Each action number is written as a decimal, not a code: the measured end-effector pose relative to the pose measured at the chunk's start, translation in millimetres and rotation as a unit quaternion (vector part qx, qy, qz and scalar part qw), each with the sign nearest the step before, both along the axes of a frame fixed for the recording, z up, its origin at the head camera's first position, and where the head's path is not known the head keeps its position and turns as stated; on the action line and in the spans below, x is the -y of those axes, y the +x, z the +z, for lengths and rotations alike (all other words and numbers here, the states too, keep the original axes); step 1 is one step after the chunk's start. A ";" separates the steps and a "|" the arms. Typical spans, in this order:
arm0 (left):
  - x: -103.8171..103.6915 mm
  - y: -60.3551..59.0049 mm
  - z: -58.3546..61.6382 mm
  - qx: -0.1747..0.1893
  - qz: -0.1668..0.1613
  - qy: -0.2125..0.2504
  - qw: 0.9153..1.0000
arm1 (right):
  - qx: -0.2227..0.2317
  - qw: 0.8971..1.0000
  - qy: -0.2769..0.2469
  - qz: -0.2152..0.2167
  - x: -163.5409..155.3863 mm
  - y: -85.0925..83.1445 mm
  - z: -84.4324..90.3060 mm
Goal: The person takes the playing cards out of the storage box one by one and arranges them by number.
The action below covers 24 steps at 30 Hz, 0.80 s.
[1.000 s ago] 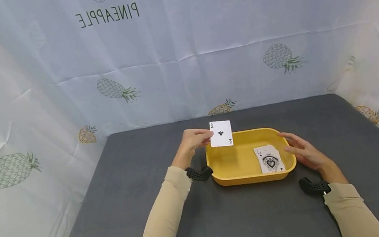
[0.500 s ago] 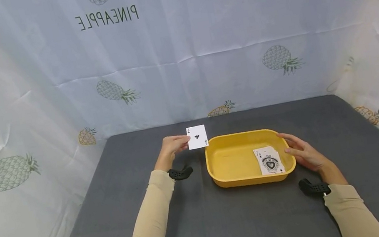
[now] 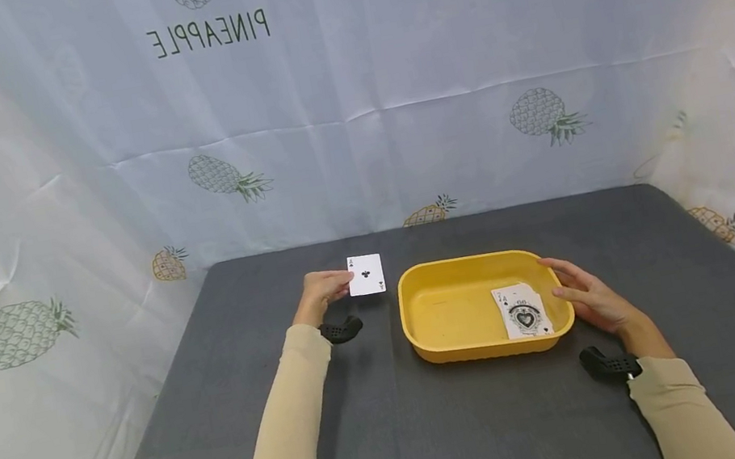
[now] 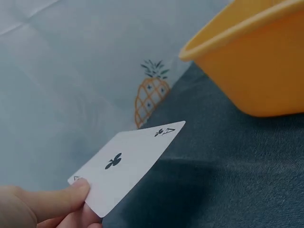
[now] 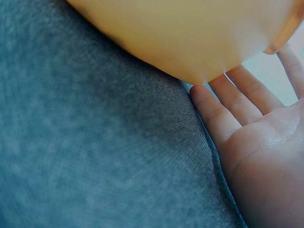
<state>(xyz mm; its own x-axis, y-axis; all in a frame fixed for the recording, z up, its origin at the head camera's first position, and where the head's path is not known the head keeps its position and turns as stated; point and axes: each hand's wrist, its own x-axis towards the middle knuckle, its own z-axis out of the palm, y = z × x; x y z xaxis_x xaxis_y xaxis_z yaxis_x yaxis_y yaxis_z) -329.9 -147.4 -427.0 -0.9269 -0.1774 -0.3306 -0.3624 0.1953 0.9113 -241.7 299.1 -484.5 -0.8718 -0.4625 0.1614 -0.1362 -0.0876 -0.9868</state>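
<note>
My left hand (image 3: 326, 287) pinches a playing card (image 3: 366, 275), the ace of clubs, by its left edge. In the left wrist view the thumb lies on the face of the card (image 4: 128, 164), which is tilted above the dark cloth. To its right stands a yellow plastic basin (image 3: 466, 349). Several playing cards (image 3: 524, 310) lie overlapping in the basin's right end, face up. At the basin's right rim rests my right hand (image 3: 592, 298); in the right wrist view its extended fingers touch the outer wall of the basin (image 5: 190, 38).
A dark grey cloth (image 3: 448, 437) covers the table. Behind and at both sides hangs a pale curtain (image 3: 356, 166) printed with pineapples. A black band with a camera (image 3: 341, 330) sits on the left wrist, another black band (image 3: 608, 362) on the right.
The left hand has carried the ace of clubs leftward from above the basin's left end to beside it, and slightly lower. The right hand and basin have stayed in place.
</note>
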 end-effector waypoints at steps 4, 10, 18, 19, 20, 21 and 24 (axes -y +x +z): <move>-1.7 -6.0 -4.6 0.006 0.007 -0.010 1.000 | 0.002 1.000 0.004 -0.005 -0.1 0.3 0.8; -3.5 -19.2 -14.0 0.018 0.040 -0.021 0.999 | 0.003 1.000 0.006 -0.006 0.2 -0.1 0.4; -1.0 -28.6 -24.0 0.049 0.074 -0.039 0.995 | 0.004 1.000 0.009 -0.006 -1.3 -2.5 -2.8; -1.3 -28.7 -24.3 0.048 0.076 -0.042 0.995 | 0.003 1.000 0.009 -0.006 -1.6 -2.8 -3.1; -1.8 -28.6 -24.3 0.046 0.077 -0.049 0.995 | 0.003 1.000 0.008 -0.007 -1.9 -3.1 -3.3; -2.5 -28.3 -24.2 0.044 0.078 -0.056 0.994 | 0.003 1.000 0.009 -0.007 -2.2 -3.2 -3.3; -5.1 -26.7 -23.7 0.036 0.074 -0.084 0.993 | 0.005 1.000 0.010 -0.010 -2.8 -3.0 -3.3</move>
<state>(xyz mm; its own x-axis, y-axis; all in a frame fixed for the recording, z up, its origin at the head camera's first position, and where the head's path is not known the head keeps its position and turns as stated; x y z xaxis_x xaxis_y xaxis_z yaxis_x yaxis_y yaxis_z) -356.6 -142.2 -450.7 -0.8621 -0.3676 -0.3487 -0.4609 0.2829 0.8412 -244.7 301.9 -487.8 -0.8821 -0.4486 0.1440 -0.1281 -0.0657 -0.9896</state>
